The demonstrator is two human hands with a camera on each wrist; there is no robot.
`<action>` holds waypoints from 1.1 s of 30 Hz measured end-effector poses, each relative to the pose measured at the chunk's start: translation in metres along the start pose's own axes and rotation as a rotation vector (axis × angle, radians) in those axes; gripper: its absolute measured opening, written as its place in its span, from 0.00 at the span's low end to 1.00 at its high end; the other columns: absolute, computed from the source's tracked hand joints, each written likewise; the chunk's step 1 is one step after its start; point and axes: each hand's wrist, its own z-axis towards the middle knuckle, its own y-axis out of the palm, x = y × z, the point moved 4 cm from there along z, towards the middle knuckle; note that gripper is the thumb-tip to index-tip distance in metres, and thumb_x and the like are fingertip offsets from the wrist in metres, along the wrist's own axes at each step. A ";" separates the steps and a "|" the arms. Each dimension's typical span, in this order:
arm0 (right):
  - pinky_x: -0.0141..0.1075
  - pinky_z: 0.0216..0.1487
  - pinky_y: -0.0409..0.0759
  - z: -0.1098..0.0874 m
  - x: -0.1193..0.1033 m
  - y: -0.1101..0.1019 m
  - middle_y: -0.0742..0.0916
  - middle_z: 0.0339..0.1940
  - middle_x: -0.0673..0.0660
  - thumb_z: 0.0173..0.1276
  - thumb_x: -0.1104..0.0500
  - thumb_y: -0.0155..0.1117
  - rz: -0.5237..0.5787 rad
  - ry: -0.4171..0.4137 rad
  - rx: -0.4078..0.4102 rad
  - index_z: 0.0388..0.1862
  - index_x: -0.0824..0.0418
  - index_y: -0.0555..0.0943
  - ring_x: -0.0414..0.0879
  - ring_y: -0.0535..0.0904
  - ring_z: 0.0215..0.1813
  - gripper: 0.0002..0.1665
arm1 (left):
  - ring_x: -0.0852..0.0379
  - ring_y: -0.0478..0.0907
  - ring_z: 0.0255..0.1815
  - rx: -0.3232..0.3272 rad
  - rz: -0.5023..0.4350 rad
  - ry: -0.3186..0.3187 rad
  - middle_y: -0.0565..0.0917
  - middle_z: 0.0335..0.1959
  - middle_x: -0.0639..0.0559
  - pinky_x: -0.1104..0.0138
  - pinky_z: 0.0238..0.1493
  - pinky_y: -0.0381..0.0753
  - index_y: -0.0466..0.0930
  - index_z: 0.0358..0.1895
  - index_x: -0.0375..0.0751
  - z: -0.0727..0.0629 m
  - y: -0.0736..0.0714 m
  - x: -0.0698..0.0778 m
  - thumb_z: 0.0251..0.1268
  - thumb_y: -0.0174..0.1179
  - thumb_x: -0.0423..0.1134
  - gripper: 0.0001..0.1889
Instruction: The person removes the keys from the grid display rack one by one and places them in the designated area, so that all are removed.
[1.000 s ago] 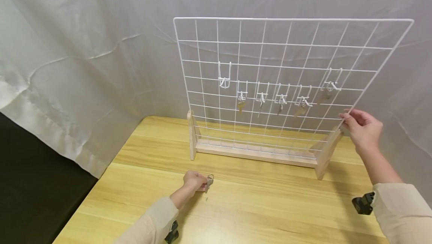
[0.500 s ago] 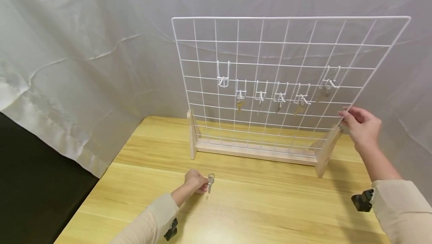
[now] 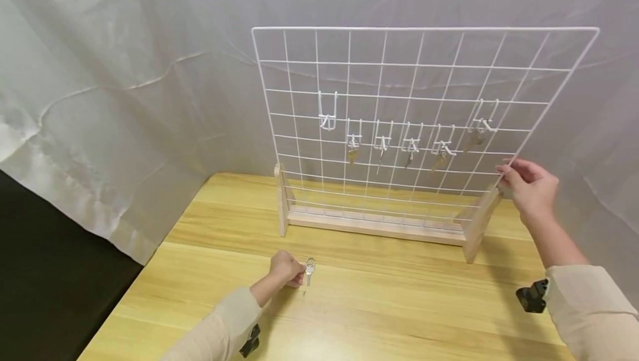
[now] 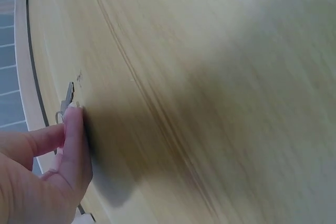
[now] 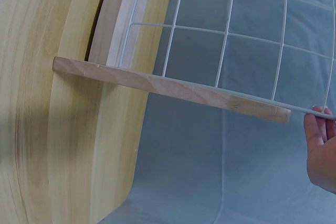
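Note:
My left hand (image 3: 286,268) is low over the table and pinches a silver key (image 3: 309,273) with a small ring at its top. In the left wrist view the key (image 4: 69,94) pokes out past the thumb and fingertip, partly hidden by them. At the right, my right hand (image 3: 536,190) grips the side wire of a white wire grid rack (image 3: 425,29) between thumb and fingers. Several white hooks hang on the grid. Keys such as a brass-coloured key (image 3: 352,156) dangle from most of them; the upper-left hook (image 3: 328,121) carries none.
The grid stands in a pale wooden base (image 3: 374,227) with upright side pieces, on a yellow wood-grain table (image 3: 379,305). A small dark mark (image 3: 304,293) shows below the held key. Behind the rack hangs a grey curtain (image 3: 175,11).
The key in my left hand has turned from slanted to nearly upright, its face now brighter. Rack and right hand appear slightly further left in view; the right hand keeps its grip.

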 end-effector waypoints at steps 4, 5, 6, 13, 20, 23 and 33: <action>0.21 0.30 0.81 0.000 0.000 0.000 0.87 0.23 0.45 0.61 0.77 0.53 0.005 0.011 0.003 0.26 0.57 0.83 0.33 0.84 0.26 0.19 | 0.60 0.76 0.13 0.006 -0.009 0.061 0.82 0.17 0.44 0.69 0.20 0.84 0.81 0.26 0.28 0.002 -0.005 0.001 0.56 0.59 0.29 0.06; 0.21 0.30 0.81 0.000 0.000 0.000 0.87 0.23 0.45 0.61 0.77 0.53 0.007 0.013 0.001 0.26 0.57 0.83 0.33 0.84 0.26 0.19 | 0.60 0.76 0.14 0.009 -0.019 0.077 0.83 0.19 0.44 0.69 0.20 0.84 0.81 0.27 0.28 0.002 -0.006 0.002 0.56 0.59 0.29 0.06; 0.21 0.30 0.81 0.000 0.000 0.000 0.88 0.23 0.45 0.61 0.77 0.54 0.008 0.014 -0.001 0.26 0.56 0.83 0.33 0.84 0.26 0.19 | 0.60 0.77 0.15 0.010 -0.038 0.092 0.83 0.20 0.43 0.69 0.21 0.84 0.80 0.28 0.28 0.003 -0.007 0.003 0.57 0.58 0.30 0.06; 0.20 0.30 0.81 0.000 -0.001 0.000 0.87 0.23 0.44 0.61 0.77 0.54 -0.022 -0.003 0.009 0.26 0.55 0.83 0.32 0.84 0.26 0.19 | 0.58 0.80 0.20 0.043 -0.218 0.266 0.84 0.24 0.40 0.67 0.27 0.86 0.80 0.33 0.24 0.008 -0.016 0.024 0.60 0.56 0.28 0.08; 0.21 0.30 0.81 0.000 -0.002 0.000 0.87 0.23 0.44 0.61 0.78 0.53 -0.039 -0.001 -0.017 0.26 0.55 0.83 0.32 0.84 0.26 0.20 | 0.57 0.81 0.22 0.044 -0.282 0.401 0.84 0.26 0.38 0.65 0.28 0.86 0.79 0.35 0.24 0.003 -0.024 0.054 0.61 0.58 0.31 0.09; 0.20 0.30 0.81 0.000 -0.003 0.000 0.87 0.23 0.44 0.61 0.78 0.53 -0.048 -0.008 -0.032 0.26 0.56 0.83 0.32 0.84 0.26 0.19 | 0.57 0.81 0.23 0.020 -0.268 0.450 0.84 0.28 0.37 0.65 0.29 0.86 0.79 0.36 0.26 0.002 -0.028 0.070 0.61 0.59 0.33 0.09; 0.22 0.30 0.82 0.001 -0.004 -0.002 0.88 0.23 0.45 0.60 0.76 0.56 -0.035 0.016 -0.046 0.27 0.58 0.83 0.33 0.84 0.26 0.15 | 0.58 0.81 0.24 -0.082 -0.253 0.535 0.84 0.33 0.34 0.76 0.27 0.82 0.78 0.40 0.25 -0.001 -0.030 0.117 0.63 0.57 0.34 0.12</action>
